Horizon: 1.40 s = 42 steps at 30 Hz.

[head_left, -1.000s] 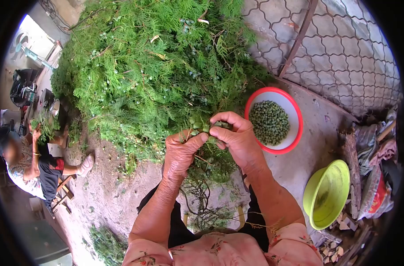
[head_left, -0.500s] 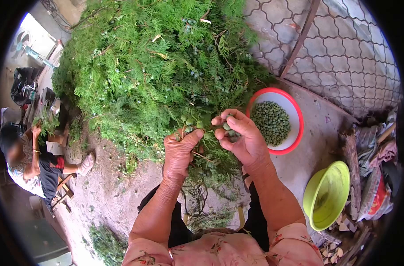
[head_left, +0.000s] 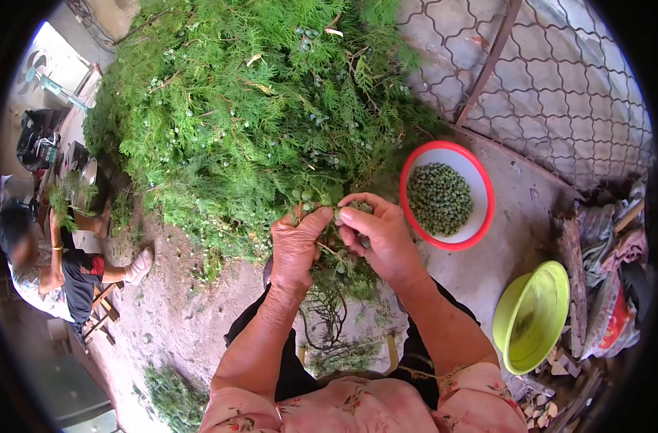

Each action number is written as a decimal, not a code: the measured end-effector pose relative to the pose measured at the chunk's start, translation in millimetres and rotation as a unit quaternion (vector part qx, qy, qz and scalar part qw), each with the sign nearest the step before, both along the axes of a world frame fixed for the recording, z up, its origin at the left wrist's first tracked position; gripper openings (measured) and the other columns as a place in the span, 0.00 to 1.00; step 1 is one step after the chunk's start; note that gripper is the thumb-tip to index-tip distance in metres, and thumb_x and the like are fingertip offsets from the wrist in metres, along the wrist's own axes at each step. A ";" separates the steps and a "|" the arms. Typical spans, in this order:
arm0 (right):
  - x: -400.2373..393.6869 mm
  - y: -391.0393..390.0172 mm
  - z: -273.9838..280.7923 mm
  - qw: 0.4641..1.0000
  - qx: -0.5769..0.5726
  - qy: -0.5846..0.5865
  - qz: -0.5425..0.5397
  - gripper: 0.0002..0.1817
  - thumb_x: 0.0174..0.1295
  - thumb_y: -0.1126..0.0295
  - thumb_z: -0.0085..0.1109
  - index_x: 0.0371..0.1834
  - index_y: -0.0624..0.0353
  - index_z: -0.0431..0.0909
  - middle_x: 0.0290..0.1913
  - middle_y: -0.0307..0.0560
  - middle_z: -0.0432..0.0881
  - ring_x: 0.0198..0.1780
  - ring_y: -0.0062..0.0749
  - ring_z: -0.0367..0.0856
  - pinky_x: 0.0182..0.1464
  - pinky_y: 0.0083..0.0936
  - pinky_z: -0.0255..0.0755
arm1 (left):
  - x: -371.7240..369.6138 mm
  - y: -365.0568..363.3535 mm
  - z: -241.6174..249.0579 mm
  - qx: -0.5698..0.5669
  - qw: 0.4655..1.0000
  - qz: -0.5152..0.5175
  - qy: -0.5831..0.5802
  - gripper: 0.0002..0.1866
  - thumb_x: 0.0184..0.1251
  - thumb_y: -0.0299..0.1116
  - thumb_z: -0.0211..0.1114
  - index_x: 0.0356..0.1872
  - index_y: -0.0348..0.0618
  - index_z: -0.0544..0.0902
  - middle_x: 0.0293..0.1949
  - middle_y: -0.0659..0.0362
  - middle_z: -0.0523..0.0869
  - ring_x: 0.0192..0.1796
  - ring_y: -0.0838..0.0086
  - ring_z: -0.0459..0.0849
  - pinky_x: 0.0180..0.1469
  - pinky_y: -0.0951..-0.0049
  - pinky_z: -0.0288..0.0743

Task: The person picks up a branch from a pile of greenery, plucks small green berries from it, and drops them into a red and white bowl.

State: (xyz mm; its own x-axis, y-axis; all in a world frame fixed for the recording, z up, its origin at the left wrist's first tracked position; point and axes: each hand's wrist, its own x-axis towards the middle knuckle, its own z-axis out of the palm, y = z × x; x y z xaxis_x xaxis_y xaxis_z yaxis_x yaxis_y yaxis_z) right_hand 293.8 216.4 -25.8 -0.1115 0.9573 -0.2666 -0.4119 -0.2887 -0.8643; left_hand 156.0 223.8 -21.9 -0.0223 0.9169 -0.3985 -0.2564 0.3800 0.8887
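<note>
Fingers of my left hand (head_left: 296,245) are closed round a green conifer sprig (head_left: 337,263) that bears small green cones. My right hand (head_left: 378,234) meets it at the fingertips, pinching at one of the cones on the sprig; more cones seem tucked in its curled fingers, partly hidden. Just beyond both hands rises a large heap of feathery conifer branches (head_left: 228,108), dotted with bluish-green cones. Right of my right hand, a white basin with a red rim (head_left: 490,195) holds a mound of picked green cones (head_left: 438,200).
A yellow-green basin (head_left: 509,317) sits tilted at the lower right, near logs, wood chips and cloth bags (head_left: 610,310). A wire mesh panel (head_left: 560,94) lies at upper right. At left another person (head_left: 44,267) sits handling a sprig. Loose greenery (head_left: 173,393) lies at lower left.
My right hand has moved left, from holding cones apart in its fingers to touching the sprig beside my left hand. The left hand stays nearly still. The other person's hand has shifted slightly.
</note>
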 end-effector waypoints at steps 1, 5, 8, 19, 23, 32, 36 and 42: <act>0.6 1.3 -2.0 0.995 -0.041 0.088 -0.008 0.09 0.55 0.74 0.59 0.38 0.63 0.73 0.27 0.40 0.76 0.21 0.16 0.71 0.18 0.13 0.61 | 0.3 0.7 -5.1 0.011 1.000 -0.008 -0.017 0.05 0.56 0.30 0.66 0.30 0.41 0.82 0.23 0.67 0.81 0.18 0.86 0.71 0.16 0.87 0.56; 7.4 1.8 -6.0 0.972 -0.090 0.217 0.002 0.08 0.56 0.74 0.56 0.38 0.63 0.73 0.28 0.43 0.76 0.21 0.20 0.71 0.17 0.14 0.61 | 1.7 0.5 -4.7 0.016 0.995 -0.043 -0.090 0.05 0.55 0.31 0.66 0.30 0.42 0.81 0.21 0.65 0.81 0.16 0.85 0.74 0.13 0.88 0.56; 13.6 1.7 -13.1 0.958 -0.089 0.271 0.010 0.08 0.57 0.74 0.54 0.39 0.63 0.73 0.28 0.45 0.76 0.21 0.21 0.71 0.16 0.15 0.61 | 0.9 0.3 -4.2 0.006 0.991 -0.070 -0.110 0.05 0.55 0.32 0.67 0.30 0.42 0.82 0.21 0.65 0.81 0.16 0.85 0.75 0.13 0.87 0.57; 105.9 20.2 -27.0 0.880 -0.087 0.255 -0.390 0.11 0.61 0.71 0.52 0.43 0.68 0.70 0.34 0.48 0.77 0.33 0.32 0.76 0.33 0.23 0.74 | 5.1 -1.6 -9.2 0.042 0.999 -0.029 -0.018 0.06 0.55 0.32 0.68 0.29 0.41 0.83 0.20 0.67 0.79 0.12 0.87 0.66 0.14 0.86 0.56; 155.1 20.2 -72.9 0.924 0.079 -0.043 -0.372 0.18 0.63 0.69 0.50 0.51 0.71 0.66 0.42 0.53 0.75 0.43 0.37 0.76 0.42 0.31 0.77 | 4.8 -1.2 -14.4 0.027 0.999 -0.019 -0.027 0.05 0.54 0.32 0.68 0.28 0.42 0.83 0.21 0.66 0.80 0.13 0.86 0.67 0.14 0.84 0.57; 81.5 14.9 -5.9 0.964 0.061 -0.064 -0.250 0.17 0.62 0.64 0.55 0.46 0.68 0.72 0.36 0.45 0.77 0.34 0.27 0.78 0.34 0.20 0.75 | 9.0 -2.0 -6.5 0.041 0.998 -0.053 0.009 0.06 0.55 0.33 0.65 0.29 0.42 0.82 0.15 0.64 0.78 0.14 0.86 0.69 0.16 0.84 0.57; 24.7 2.7 12.3 0.963 0.138 -0.220 -0.069 0.13 0.57 0.65 0.60 0.38 0.64 0.78 0.28 0.37 0.77 0.24 0.14 0.71 0.24 0.13 0.66 | 11.3 -7.0 -5.3 0.077 0.994 -0.067 0.041 0.06 0.56 0.31 0.65 0.30 0.39 0.83 0.18 0.66 0.78 0.18 0.87 0.71 0.19 0.85 0.58; 11.4 0.1 10.0 0.990 -0.020 -0.138 0.006 0.11 0.55 0.68 0.62 0.36 0.64 0.77 0.26 0.37 0.76 0.24 0.16 0.72 0.24 0.14 0.66 | 5.0 -6.6 -3.7 0.029 0.995 -0.098 0.017 0.04 0.56 0.30 0.65 0.29 0.41 0.84 0.17 0.67 0.77 0.17 0.88 0.68 0.19 0.86 0.57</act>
State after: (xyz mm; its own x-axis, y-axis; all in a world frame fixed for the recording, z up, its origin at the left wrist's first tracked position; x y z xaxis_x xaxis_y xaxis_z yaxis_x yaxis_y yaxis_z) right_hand 305.3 216.5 -15.8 -0.0411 0.9441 -0.3272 -0.1586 -0.3295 -0.9307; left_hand 160.9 217.2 -25.6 0.1458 0.9268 -0.3461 -0.1520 0.3666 0.9179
